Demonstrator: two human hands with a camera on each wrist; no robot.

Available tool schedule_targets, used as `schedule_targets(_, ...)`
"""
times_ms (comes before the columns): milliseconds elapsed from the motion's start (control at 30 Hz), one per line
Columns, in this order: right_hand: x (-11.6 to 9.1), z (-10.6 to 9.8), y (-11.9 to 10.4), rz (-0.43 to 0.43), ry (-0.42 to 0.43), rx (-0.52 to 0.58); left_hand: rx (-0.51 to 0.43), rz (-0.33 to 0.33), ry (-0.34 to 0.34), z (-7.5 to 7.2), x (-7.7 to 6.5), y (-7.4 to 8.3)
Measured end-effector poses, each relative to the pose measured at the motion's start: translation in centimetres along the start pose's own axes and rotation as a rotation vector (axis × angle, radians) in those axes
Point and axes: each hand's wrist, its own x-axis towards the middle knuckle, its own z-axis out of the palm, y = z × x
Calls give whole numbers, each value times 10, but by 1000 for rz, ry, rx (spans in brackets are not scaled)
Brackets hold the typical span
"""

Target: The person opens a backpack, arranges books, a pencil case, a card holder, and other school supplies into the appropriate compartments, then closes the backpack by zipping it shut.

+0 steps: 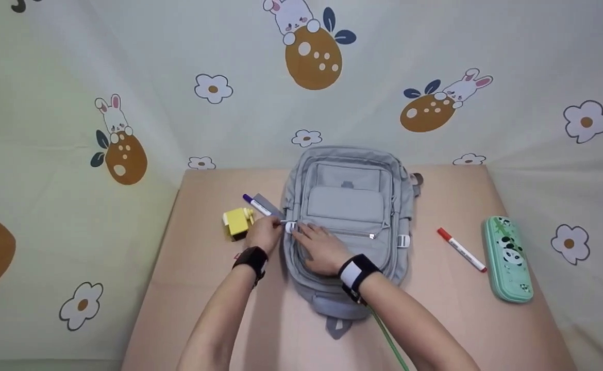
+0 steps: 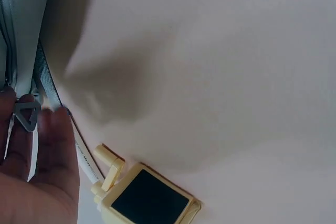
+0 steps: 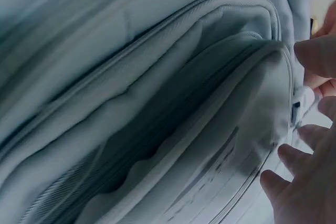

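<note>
A grey backpack (image 1: pixel 347 203) lies front side up on the table. At its left edge my left hand (image 1: pixel 264 233) pinches a small grey triangular buckle (image 2: pixel 27 115), with white strips hanging among the fingers. My right hand (image 1: pixel 323 251) rests on the front of the bag, fingers spread toward a white side clip (image 1: pixel 291 227). In the right wrist view the fingers (image 3: pixel 296 157) are loosely extended beside a gaping pocket (image 3: pixel 157 124). Left of the left hand sits a yellow box with a crank (image 1: pixel 238 221); a purple-capped marker (image 1: pixel 257 205) lies just beyond the hand.
Right of the bag lie a red-capped marker (image 1: pixel 462 250) and a green pencil case with pandas (image 1: pixel 507 259). A patterned cloth (image 1: pixel 250 123) hangs behind and beside the table (image 1: pixel 198 288). One green cable (image 1: pixel 388 337) runs from the right wristband.
</note>
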Motion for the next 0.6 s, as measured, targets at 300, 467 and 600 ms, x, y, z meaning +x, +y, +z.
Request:
schedule_targets(300,11,4,-6,60,-50,-88,111,60,-7,2,3,-2)
schedule_targets(467,13,9,-4,78,-62,-110,150,134,-3,0,1,-7)
schedule_targets(600,13,13,-1,76,-67,-151,176,188,15,-1,-1,-12)
